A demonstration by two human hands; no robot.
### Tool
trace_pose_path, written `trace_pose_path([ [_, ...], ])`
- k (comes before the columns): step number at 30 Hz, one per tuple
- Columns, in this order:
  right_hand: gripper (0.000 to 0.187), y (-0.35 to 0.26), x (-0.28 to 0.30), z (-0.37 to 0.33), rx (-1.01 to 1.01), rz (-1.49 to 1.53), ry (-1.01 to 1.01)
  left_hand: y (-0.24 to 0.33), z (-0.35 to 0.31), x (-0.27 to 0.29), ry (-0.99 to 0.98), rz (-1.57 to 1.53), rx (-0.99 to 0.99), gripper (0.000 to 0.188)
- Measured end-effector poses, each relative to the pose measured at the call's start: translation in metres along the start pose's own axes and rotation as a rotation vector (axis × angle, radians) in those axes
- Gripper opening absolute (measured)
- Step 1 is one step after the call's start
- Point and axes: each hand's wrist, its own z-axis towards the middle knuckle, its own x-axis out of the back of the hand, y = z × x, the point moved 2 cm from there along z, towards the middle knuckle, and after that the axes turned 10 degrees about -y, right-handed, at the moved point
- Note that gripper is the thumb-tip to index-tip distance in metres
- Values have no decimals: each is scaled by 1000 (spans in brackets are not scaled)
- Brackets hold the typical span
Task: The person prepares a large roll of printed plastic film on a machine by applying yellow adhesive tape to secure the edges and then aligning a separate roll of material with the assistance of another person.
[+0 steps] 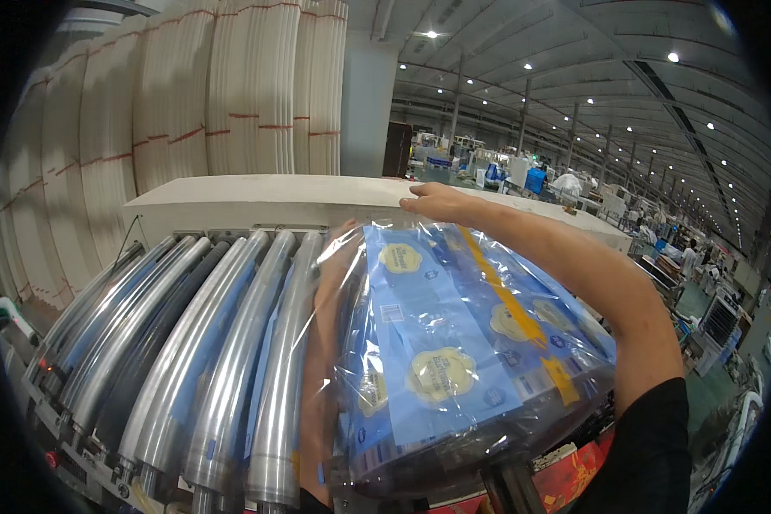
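Note:
A large roll of blue printed film [454, 343], with pale cream label shapes, sits in front of me under loose, shiny clear plastic wrap [420, 463]. Yellow tape [510, 308] runs across its right part. My left arm reaches along the roll's left side, between it and the metal rollers. Only a little of my left hand [344, 230] shows at the far edge of the wrap, and its fingers are hidden. My right arm arches over the roll. At its far side my right hand [433, 203] points left with fingers apart, beside the edge of a whitish panel [274, 190].
Shiny metal rollers [223, 343] of a machine, with blue film running among them, fill the left. Tall stacks of whitish sheets [171, 111] stand behind. A red printed surface [570, 475] lies below the roll. A factory hall with machines and people stretches away at right.

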Motion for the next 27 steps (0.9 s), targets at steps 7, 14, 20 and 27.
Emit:
trace_pose_path([
  [7,49,-31,56,-103,232,-34,100,0,-78,-9,71,-189,127,47],
  [14,21,-51,80,-322,583,-64,520,-11,-166,-35,196,-417,163,42],
  [20,21,20,-9,-476,746,176,621,-32,-274,-22,392,-546,180,39],
  [27,11,129,-256,-550,-266,810,402,-122,-516,-37,832,-84,305,39],
])
